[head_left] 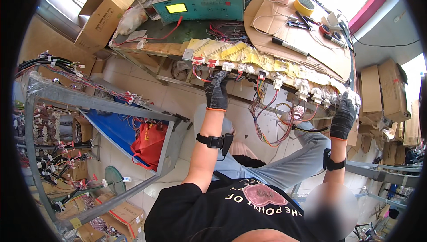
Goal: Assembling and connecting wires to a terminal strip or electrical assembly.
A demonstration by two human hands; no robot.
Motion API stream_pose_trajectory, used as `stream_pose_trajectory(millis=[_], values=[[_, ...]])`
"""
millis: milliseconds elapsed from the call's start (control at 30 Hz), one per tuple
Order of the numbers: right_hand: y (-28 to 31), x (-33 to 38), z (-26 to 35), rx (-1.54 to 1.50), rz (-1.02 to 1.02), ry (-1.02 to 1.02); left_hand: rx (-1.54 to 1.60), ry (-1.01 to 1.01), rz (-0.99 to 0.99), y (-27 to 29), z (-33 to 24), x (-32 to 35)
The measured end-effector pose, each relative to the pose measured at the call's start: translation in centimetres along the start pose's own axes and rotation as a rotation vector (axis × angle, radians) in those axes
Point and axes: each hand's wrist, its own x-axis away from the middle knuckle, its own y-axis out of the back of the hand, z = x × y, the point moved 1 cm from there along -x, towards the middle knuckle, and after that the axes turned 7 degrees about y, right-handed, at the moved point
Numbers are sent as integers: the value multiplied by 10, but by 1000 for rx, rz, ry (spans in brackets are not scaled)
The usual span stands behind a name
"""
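At the near side, a black T-shirt [191,211] was worn by the person, and blue jeans [284,170] could be seen beyond it. To the left, a red bag [150,143] was held within a blue-lined metal frame [168,155]. Coloured wires [258,119] were hung in loose loops from the near edge of the workbench [178,32], between the two hands. The left hand [217,91], in a dark glove, was raised to the left part of a connector row [302,89], its fingers partly curled by a white connector; whether anything was gripped could not be told. The right hand [343,117], also gloved, was placed at the row's right end with fingers fairly straight; any grip there was likewise hidden. The row was fixed along the near edge, backed by yellow tape [235,51]. Farther off, a black marker [290,46] was laid on a cardboard sheet [322,59] at the right, while a turquoise tester [204,8] was set to the left, its screen lit yellow.
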Motion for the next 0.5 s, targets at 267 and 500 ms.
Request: stream_pose_trajectory(millis=[267, 500], values=[[5, -2, 4, -28, 8, -8, 105, 88, 95, 20, 10, -20], [-2, 1, 3, 25, 221, -122, 131, 148, 130, 20, 7, -18]])
